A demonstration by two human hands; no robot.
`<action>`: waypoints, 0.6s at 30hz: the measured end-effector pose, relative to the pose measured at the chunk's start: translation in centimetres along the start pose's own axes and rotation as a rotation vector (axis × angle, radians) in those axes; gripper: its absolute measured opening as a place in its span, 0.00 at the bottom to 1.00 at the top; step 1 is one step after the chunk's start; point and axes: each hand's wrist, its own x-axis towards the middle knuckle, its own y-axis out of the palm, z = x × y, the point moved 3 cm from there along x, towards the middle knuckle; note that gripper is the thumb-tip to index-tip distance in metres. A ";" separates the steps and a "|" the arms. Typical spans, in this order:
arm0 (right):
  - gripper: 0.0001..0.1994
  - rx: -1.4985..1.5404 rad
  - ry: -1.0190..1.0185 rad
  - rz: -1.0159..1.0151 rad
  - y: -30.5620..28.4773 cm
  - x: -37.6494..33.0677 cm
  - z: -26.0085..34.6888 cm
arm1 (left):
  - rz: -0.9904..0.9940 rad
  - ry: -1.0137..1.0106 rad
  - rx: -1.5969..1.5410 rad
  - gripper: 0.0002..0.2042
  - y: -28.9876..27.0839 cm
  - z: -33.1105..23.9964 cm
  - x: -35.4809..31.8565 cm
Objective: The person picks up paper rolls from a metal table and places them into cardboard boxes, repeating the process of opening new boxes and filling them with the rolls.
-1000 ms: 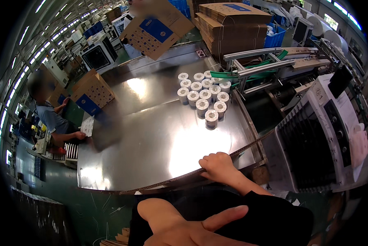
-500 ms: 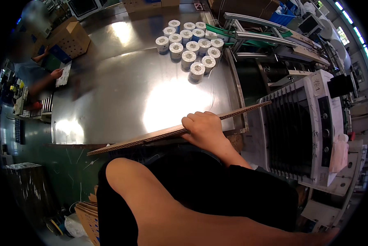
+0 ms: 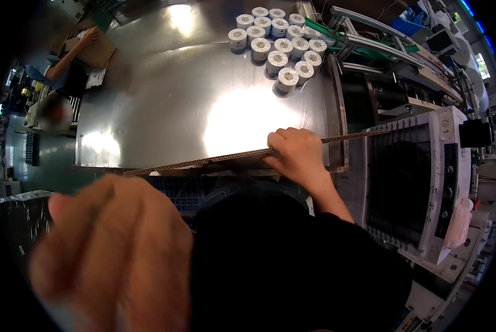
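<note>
Cardboard: flat corrugated sheet (image 3: 226, 159) seen edge-on, it lies along the near edge of the steel table (image 3: 165, 99) and reaches right toward the white appliance (image 3: 419, 182)
Right hand: the right hand (image 3: 296, 154) is closed over the sheet's edge, fingers curled on top, near the table's right corner
Left hand: the left hand (image 3: 112, 254) is close to the camera and blurred, fingers seem spread, it holds nothing that I can see
Rolls: a group of grey rolls (image 3: 278, 41) stands upright at the far side of the table, well apart from the sheet
Other person: a co-worker (image 3: 57, 83) is at the far left beside a cardboard box (image 3: 90, 47)
</note>
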 end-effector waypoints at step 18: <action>0.17 -0.072 0.065 0.023 0.2 3.6 -1.5 | -0.224 -0.189 2.633 0.23 -12.5 0.1 -9.8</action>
